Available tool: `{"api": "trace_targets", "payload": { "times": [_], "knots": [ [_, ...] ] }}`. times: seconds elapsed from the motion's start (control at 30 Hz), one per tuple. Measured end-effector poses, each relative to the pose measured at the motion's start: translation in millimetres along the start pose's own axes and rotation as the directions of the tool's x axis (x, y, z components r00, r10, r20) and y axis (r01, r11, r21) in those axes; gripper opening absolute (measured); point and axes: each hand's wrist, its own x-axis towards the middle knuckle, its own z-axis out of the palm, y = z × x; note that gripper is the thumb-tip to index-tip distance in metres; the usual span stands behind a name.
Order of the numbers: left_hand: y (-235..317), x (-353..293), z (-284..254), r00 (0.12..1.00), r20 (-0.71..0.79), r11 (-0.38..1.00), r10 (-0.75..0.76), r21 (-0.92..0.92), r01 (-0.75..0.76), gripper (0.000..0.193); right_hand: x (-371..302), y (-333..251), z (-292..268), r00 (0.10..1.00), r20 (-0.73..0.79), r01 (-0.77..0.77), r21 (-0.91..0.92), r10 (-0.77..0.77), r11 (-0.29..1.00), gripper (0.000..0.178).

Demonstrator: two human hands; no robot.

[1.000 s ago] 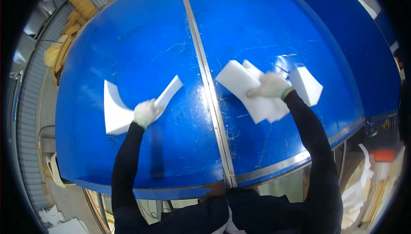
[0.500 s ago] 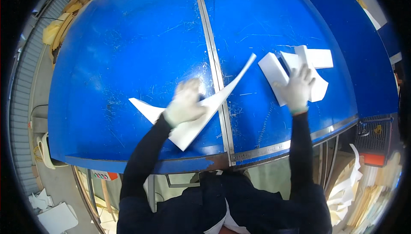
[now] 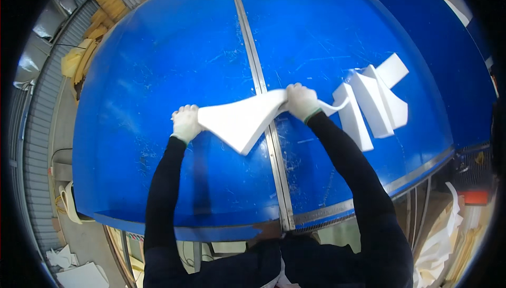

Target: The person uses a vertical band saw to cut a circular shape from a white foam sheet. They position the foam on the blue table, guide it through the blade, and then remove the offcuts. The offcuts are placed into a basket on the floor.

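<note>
A white, foam-like offcut (image 3: 240, 119) with curved edges stretches between my gloved hands over the blue table (image 3: 163, 56). My left hand (image 3: 186, 123) grips its left end, fingers wrapped round the edge. Toward the other end my right hand (image 3: 302, 102) is closed on it, and a thin tail of the piece curls out past that hand to the right. The offcut's lower corner points toward me. Several white foam blocks (image 3: 377, 103) lie fanned out right of my right hand, the nearest one beside the curled tail.
A metal strip (image 3: 253, 45) runs across the table from far to near, under the offcut. Another metal edge (image 3: 369, 190) borders the table's near right side. White scraps (image 3: 79, 272) lie on the floor at lower left, and more offcuts (image 3: 443, 240) at lower right.
My right hand has left the foam blocks and taken hold of the offcut's right part. My left hand has moved to its left end. The offcut has shifted up, and the blocks are more spread.
</note>
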Motion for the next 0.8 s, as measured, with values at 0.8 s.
{"api": "trace_targets", "payload": {
  "times": [0.8],
  "knots": [
    [100.2, 17.8, -16.2, 0.997, -0.013, 0.968, 0.074, -0.238, -0.075, 0.07, -80.8, 39.0, -62.1, 0.547, 0.606, 0.342, 0.467, -0.577, 0.815, 0.065]
  ]
}}
